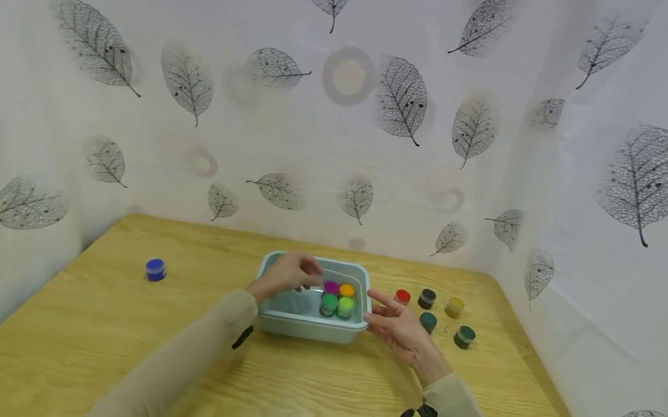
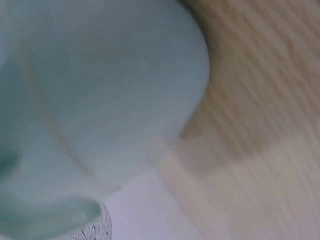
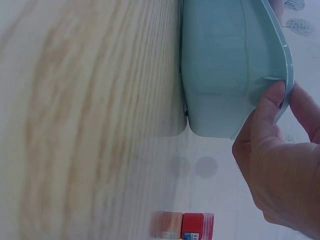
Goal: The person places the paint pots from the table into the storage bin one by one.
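Observation:
A pale blue-green plastic tub (image 1: 307,329) stands on the table, with several small lidded paint jars in its right half: a purple one (image 1: 331,287), an orange one (image 1: 347,290), a green one (image 1: 329,304) and a light green one (image 1: 345,307). My left hand (image 1: 288,276) reaches over the tub's left side, fingers loosely bent beside the purple jar; I see nothing between them. In the left wrist view the tub's wall (image 2: 115,90) fills much of the frame. With thumb and fingers, my right hand (image 3: 280,155) pinches the tub's right rim (image 3: 290,75).
A blue jar (image 1: 155,269) stands alone on the left of the wooden table (image 1: 67,328). Right of the tub are red (image 1: 402,296), black (image 1: 427,298), yellow (image 1: 455,307), teal (image 1: 427,323) and dark green (image 1: 465,337) jars. A leaf-print curtain (image 1: 336,145) surrounds the table.

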A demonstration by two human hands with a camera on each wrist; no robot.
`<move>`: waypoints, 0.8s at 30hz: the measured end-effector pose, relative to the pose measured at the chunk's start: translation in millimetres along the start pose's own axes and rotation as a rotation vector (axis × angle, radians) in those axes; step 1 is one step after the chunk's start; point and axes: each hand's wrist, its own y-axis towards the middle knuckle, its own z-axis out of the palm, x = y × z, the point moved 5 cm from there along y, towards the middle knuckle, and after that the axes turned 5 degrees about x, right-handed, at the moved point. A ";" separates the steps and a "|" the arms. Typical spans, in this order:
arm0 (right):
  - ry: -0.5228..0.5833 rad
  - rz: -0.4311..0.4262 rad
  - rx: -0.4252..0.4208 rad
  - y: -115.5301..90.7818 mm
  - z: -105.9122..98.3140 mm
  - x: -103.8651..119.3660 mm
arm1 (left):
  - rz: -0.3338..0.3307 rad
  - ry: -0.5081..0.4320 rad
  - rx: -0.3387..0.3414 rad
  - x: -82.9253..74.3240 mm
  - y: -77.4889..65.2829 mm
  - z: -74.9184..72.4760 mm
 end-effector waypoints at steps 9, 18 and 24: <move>-0.003 0.004 -0.002 0.2 0.3 0.7 | -0.007 -0.051 -0.065 2.6 -5.8 -19.4; 0.012 0.007 0.000 -1.5 1.8 2.5 | 0.019 -0.115 -0.082 8.9 -12.4 -28.8; 0.021 0.006 0.007 -1.7 2.5 3.1 | -0.003 -0.152 -0.149 15.0 -20.0 -42.6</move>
